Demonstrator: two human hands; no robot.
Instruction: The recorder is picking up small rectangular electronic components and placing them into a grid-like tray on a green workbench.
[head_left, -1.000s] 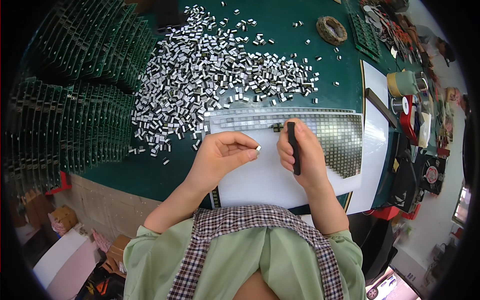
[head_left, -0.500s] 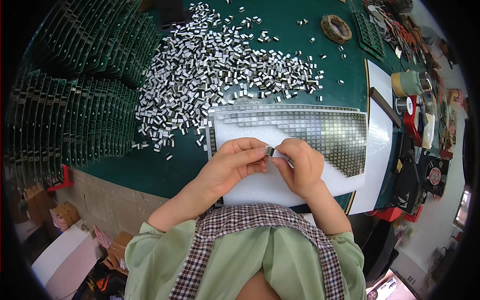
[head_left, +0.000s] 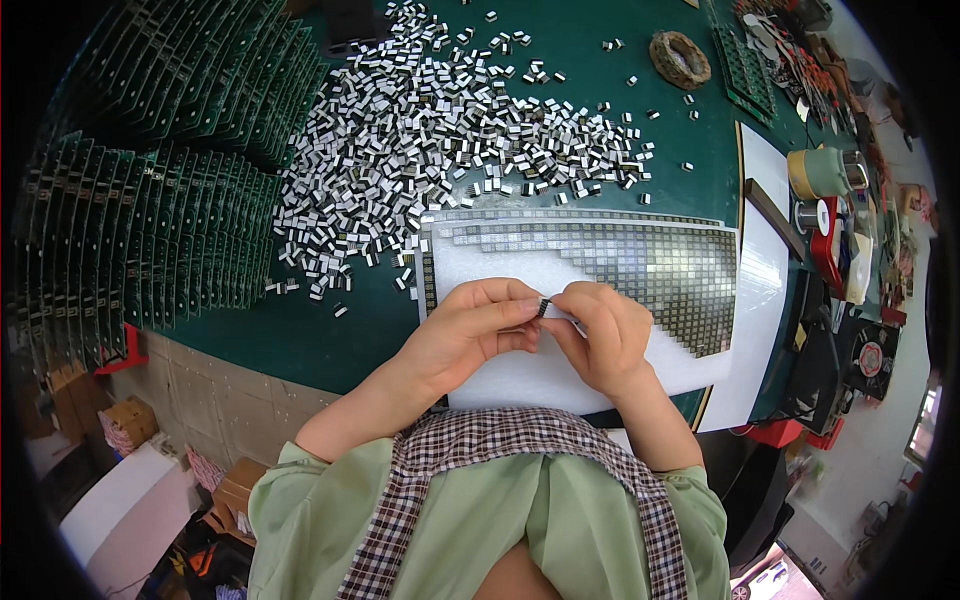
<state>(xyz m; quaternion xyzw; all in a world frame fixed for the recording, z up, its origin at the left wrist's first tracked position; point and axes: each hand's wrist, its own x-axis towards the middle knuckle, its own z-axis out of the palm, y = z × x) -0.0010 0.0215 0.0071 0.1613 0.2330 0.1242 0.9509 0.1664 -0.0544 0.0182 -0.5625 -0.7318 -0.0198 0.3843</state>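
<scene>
Between the fingertips of both hands is a small block-shaped electronic part (head_left: 543,307), with a dark, ridged side showing. My left hand (head_left: 478,322) pinches it from the left with thumb and forefinger, its other fingers curled beneath. From the right, the bent fingers of my right hand (head_left: 608,335) close at the part's edge; whether they also hold a sticker is too small to tell. Under both hands lies a white backing sheet (head_left: 490,376), with rows of small square stickers (head_left: 690,275) along its far and right portions.
A large heap of black-and-white blocks (head_left: 400,150) spreads over the green tabletop (head_left: 340,355). Stacked green circuit boards (head_left: 190,220) stand at left. A tape roll (head_left: 680,58) lies far right, near a dark bar (head_left: 773,218), a green container (head_left: 815,172) and a wire spool (head_left: 812,215).
The small electronic part has been turned between my fingertips, so its dark ridged side now shows. Both hands stay almost in place.
</scene>
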